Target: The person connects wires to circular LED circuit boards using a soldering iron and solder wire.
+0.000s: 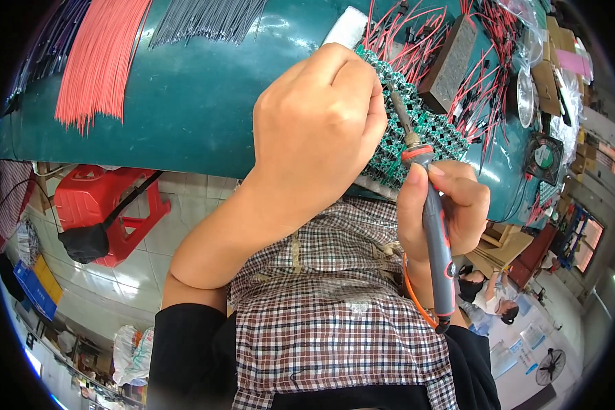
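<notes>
My right hand (451,205) grips a soldering iron (436,232), grey with red trim, between thumb and fingers. The iron's metal tip points up and away, over a panel of small green circuit boards (427,126) crowded with dark parts. Closed, with its back toward me, my left hand (321,113) covers the left side of that panel. Its fingertips are hidden, so I cannot tell what it pinches. An orange cord (417,297) runs beside my right wrist.
Bundles of red wires (99,61) and dark wires (208,20) lie on the green tabletop (178,102) at left. A dark grey block (449,65) sits among loose red and black wires at the far right, near a small black fan (544,156). A red stool (109,205) stands below left.
</notes>
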